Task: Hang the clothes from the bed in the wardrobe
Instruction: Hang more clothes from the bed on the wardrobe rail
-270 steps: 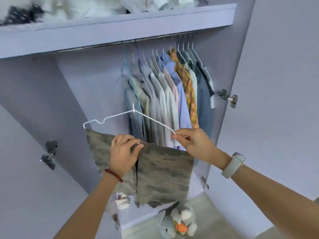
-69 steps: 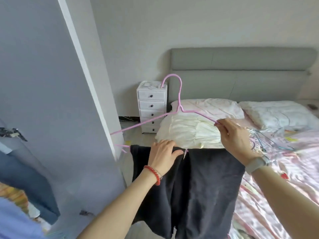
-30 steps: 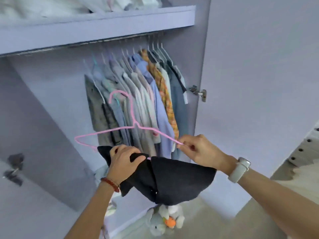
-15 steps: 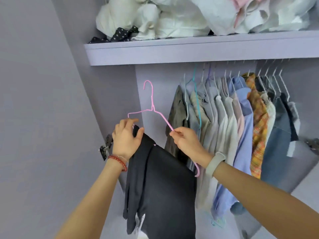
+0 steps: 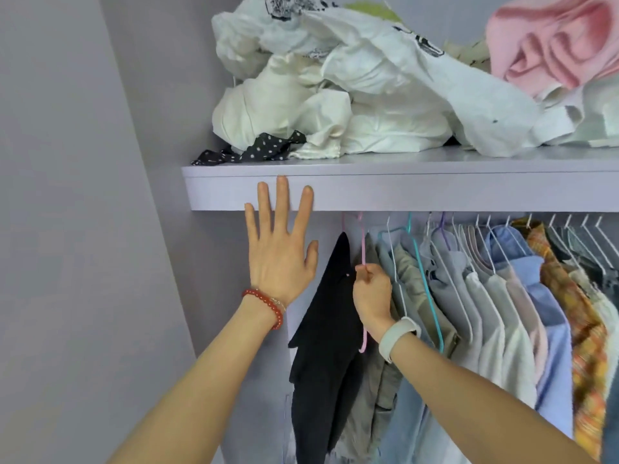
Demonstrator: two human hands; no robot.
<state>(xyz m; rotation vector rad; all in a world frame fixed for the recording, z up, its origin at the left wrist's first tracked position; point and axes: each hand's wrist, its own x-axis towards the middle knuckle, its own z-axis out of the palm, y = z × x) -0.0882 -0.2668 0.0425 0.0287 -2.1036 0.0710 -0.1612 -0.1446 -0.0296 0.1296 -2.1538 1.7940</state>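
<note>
A black garment (image 5: 326, 329) hangs on a pink wire hanger (image 5: 362, 242) at the left end of the wardrobe row, its hook up under the shelf. My right hand (image 5: 371, 291) pinches the hanger's wire beside the garment. My left hand (image 5: 279, 244) is free, fingers straight and spread, in front of the shelf's front edge (image 5: 402, 192). To the right hang an olive garment (image 5: 375, 380) and several shirts (image 5: 502, 296) on white and teal hangers.
A heap of white, pink and dotted clothes (image 5: 351, 95) fills the top of the shelf. The wardrobe's lilac side wall (image 5: 83, 229) stands close on the left. The rail itself is hidden behind the shelf edge.
The pink hanger with the black garment has gone up under the shelf at the row's left end. My left hand has let go of the garment and opened. The view has moved closer.
</note>
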